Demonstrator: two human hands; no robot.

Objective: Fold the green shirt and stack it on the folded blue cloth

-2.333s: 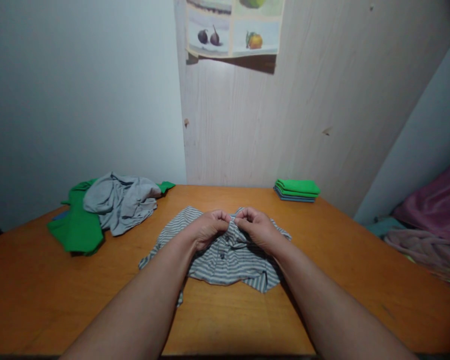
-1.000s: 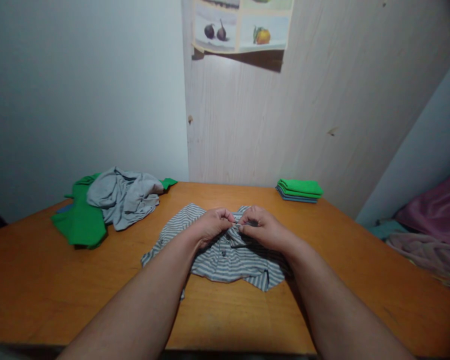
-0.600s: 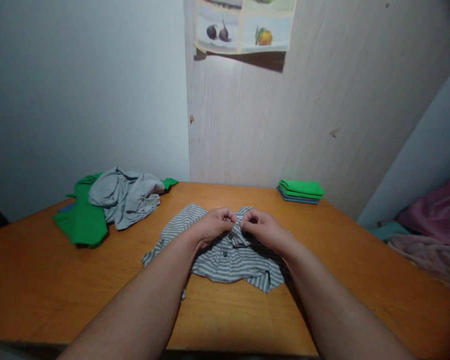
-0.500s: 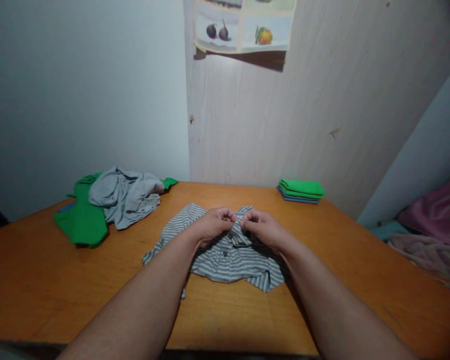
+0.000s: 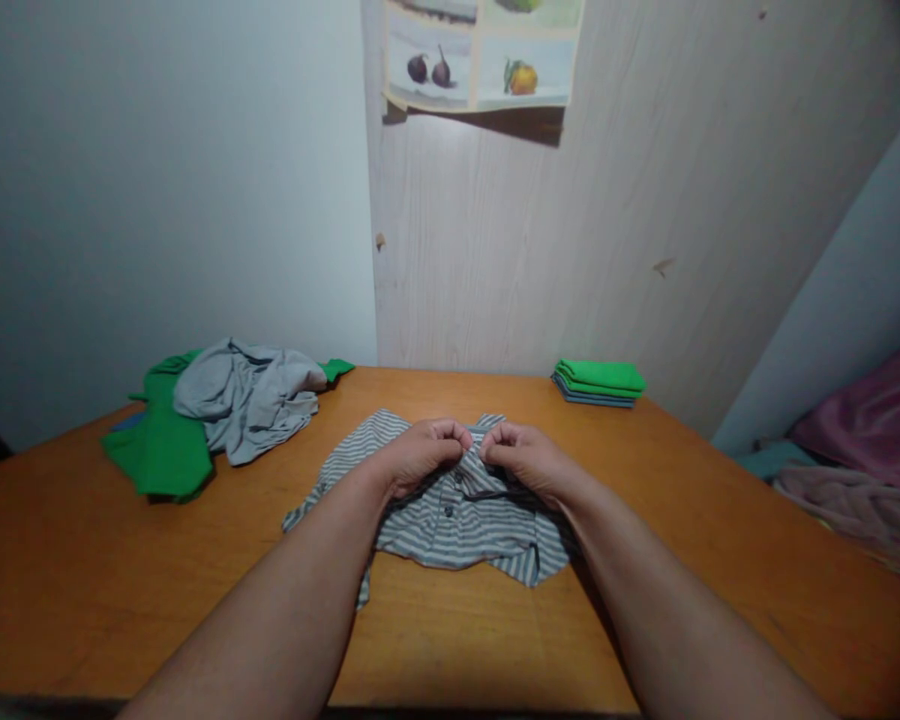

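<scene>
A grey-and-white striped button-up shirt [image 5: 450, 535] lies rumpled on the wooden table [image 5: 450, 640], dark buttons showing down its front. My left hand [image 5: 431, 455] pinches the shirt's front near the top, thumb against fingertips. Just to its right, my right hand [image 5: 521, 458] pinches the other side of the front. The fingertips of both hands are close together with a small gap between them. What exactly lies between the fingertips is partly hidden by the fingers.
At the back left a grey garment [image 5: 251, 400] is heaped over a green garment [image 5: 169, 450]. A folded stack of green and blue-grey cloths [image 5: 598, 383] sits at the back right. Behind the table rises a wall with a fruit poster [image 5: 484, 60]. Pink fabric [image 5: 870, 420] lies beyond the right edge.
Both hands stay at the shirt's front with almost no movement. The whole view has shifted slightly, moving the poster a little left and down.
</scene>
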